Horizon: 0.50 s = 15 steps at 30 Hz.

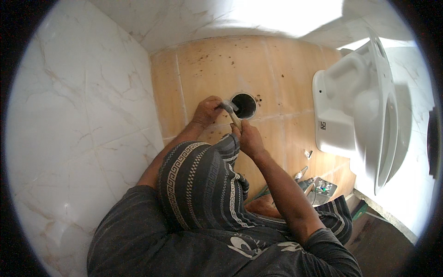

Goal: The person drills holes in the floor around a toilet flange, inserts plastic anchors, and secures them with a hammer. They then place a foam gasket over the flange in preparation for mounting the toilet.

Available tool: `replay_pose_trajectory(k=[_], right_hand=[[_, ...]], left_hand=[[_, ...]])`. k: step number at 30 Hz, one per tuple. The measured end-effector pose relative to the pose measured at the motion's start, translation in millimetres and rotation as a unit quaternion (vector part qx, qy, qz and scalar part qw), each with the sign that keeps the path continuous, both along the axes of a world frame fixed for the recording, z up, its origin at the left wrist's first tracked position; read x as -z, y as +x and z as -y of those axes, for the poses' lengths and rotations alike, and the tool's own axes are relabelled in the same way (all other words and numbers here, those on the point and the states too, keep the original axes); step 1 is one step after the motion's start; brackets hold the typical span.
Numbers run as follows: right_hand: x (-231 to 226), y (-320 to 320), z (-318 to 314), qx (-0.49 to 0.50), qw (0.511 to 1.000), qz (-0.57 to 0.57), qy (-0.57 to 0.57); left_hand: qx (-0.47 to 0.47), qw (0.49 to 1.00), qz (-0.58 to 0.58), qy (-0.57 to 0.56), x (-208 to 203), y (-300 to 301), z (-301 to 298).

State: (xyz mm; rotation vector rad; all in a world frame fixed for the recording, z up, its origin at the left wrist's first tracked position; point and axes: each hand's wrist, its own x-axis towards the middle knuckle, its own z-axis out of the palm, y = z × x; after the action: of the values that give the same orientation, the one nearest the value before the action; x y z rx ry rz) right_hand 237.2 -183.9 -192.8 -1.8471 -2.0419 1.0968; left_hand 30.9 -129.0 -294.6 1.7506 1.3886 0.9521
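Observation:
A hammer (235, 117) with a light wooden handle and grey metal head is in my right hand (250, 138), whose fingers close round the handle. Its head lies at the left rim of a round dark drain hole (243, 106) in the tiled floor. Left of the hole, my left hand (207, 111) is closed, its fingertips right beside the hammer head. What those fingers hold, if anything, is hidden. Bits of dark debris are scattered on the tiles around the hole.
A white toilet bowl (339, 111) stands tilted on the right. Near my right forearm lie a power tool (305, 183), a dark box-like item (324, 188) and a small pale scrap (308, 153). Marbled wall tiles (83, 115) rise close on my left.

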Motion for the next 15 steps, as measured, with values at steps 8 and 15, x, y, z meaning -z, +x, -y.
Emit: replay_pose_trajectory(k=[8,15], right_hand=[[-6.9,0.1,1.2,0.032,0.996,-0.080,0.024],[11.9,5.0,-2.4,0.040,0.997,-0.063,-0.015]], left_hand=[[0.013,0.999,-0.033,0.012,8.7,-4.7,-1.9],[0.006,1.000,-0.021,-0.014,0.6,-3.6,-6.8]])
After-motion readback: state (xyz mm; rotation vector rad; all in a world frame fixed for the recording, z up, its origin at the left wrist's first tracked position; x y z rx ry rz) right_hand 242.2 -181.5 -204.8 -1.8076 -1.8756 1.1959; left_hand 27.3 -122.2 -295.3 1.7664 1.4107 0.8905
